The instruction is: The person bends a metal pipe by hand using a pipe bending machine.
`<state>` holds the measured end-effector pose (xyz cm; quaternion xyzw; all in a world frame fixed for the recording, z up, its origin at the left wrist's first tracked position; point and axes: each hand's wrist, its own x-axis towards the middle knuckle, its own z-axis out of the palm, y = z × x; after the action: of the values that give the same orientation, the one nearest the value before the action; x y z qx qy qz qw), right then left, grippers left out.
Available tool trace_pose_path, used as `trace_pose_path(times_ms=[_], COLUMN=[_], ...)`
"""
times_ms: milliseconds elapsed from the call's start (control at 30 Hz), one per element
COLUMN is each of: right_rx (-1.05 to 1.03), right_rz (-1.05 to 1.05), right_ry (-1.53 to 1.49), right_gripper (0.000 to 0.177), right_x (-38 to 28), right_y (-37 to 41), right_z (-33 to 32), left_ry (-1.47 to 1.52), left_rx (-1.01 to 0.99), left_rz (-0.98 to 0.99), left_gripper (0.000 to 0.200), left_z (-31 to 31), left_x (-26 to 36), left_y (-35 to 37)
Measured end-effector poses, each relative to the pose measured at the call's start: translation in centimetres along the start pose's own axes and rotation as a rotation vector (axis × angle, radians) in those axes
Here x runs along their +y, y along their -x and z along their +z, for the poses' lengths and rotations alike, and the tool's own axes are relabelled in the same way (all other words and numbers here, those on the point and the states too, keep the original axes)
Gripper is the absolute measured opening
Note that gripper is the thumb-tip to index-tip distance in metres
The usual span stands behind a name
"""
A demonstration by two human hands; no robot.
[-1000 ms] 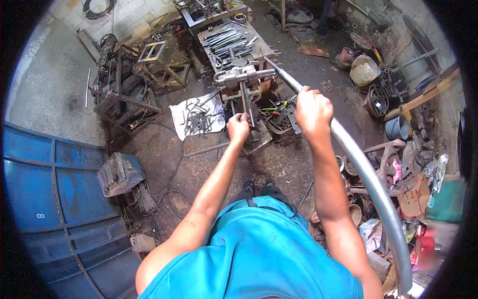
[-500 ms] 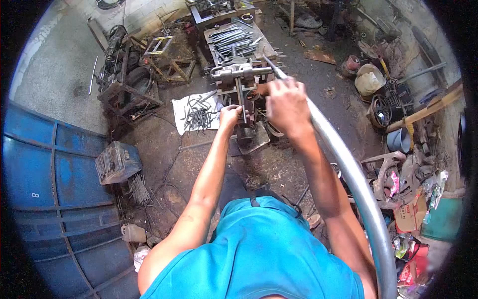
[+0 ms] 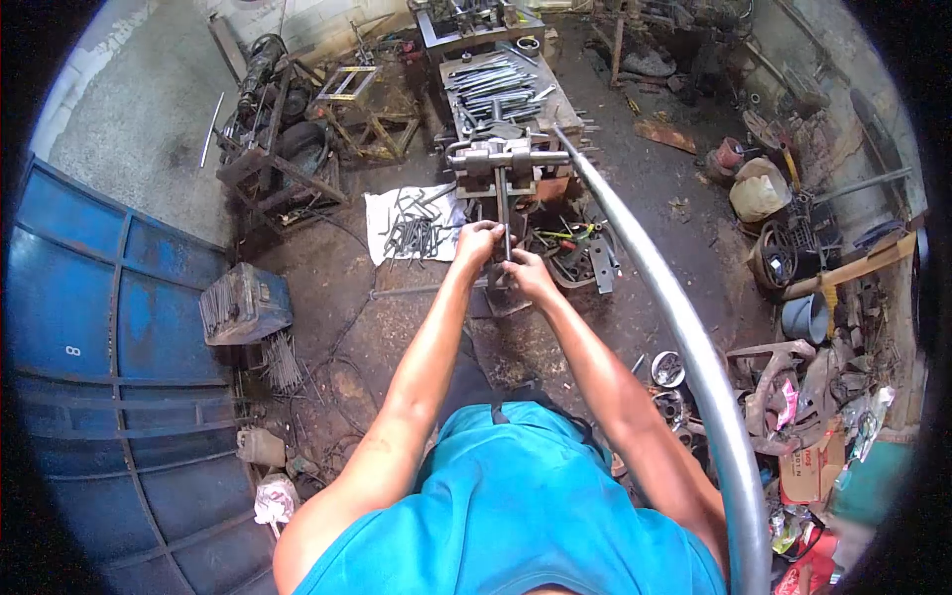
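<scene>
A straight metal rod points toward me from a metal clamping fixture on the bench's near end. My left hand is closed around the rod near its lower end. Just below and to the right, my right hand pinches at that same end. A long, thick steel pipe runs from the fixture's right side down past my right arm, with neither hand on it. To the left, a white sack on the floor bears a heap of bent metal rods.
Several metal rods lie on the bench behind the fixture. A blue container of thin rods stands at left by the blue metal door. Scrap, a blue-grey bucket and a torn cardboard box crowd the right side.
My right hand has come off the long pipe and moved down to the rod's lower end. My left hand stays on the rod. The view has shifted slightly.
</scene>
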<state>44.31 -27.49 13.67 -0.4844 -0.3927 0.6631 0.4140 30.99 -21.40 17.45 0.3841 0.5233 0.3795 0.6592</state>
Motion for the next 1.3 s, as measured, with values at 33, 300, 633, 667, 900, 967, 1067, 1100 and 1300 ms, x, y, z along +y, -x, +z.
trace_pose_path(times_ms=[33,300,633,667,900,967,1067,1100,1300], right_rx=[0.035,0.074,0.024,0.023,0.002,-0.067,-0.167,-0.166,-0.085], right_rz=[0.139,-0.011,0.056,0.056,0.028,0.124,0.168,0.171,0.190], right_ry=[-0.182,-0.121,-0.165,-0.168,-0.218,-0.271,-0.374,-0.375,-0.384], right_gripper=[0.022,0.020,0.018,0.018,0.021,0.025,0.027,0.027,0.022], right_x=[-1.0,0.8,-0.4,-0.5,0.4,-0.1,0.6,0.6,0.4], right_y=[0.9,-0.5,-1.4,-1.6,-2.5,-2.0,-2.4,-2.5,-2.1], right_z=[0.2,0.0,0.1,0.2,0.0,-0.4,-1.1,-1.2,-1.6], left_ry=[-0.031,-0.096,-0.407,-0.408,-0.244,-0.219,-0.149,-0.103,-0.192], left_rx=[-0.018,0.050,0.108,0.093,0.009,-0.012,-0.044,-0.054,-0.077], left_rz=[0.013,0.012,0.075,0.057,0.014,0.024,0.030,0.025,-0.034], left_gripper=[0.020,0.018,0.026,0.026,0.020,0.019,0.018,0.019,0.017], left_z=[0.1,0.0,-1.8,-2.0,-2.9,-2.9,-2.3,-2.1,-2.0], left_x=[0.3,-0.4,-1.5,-1.2,-2.2,-2.1,-0.6,0.0,2.5], left_y=[0.2,-1.2,-2.8,-2.9,-4.1,-3.9,-2.9,-2.4,-1.1])
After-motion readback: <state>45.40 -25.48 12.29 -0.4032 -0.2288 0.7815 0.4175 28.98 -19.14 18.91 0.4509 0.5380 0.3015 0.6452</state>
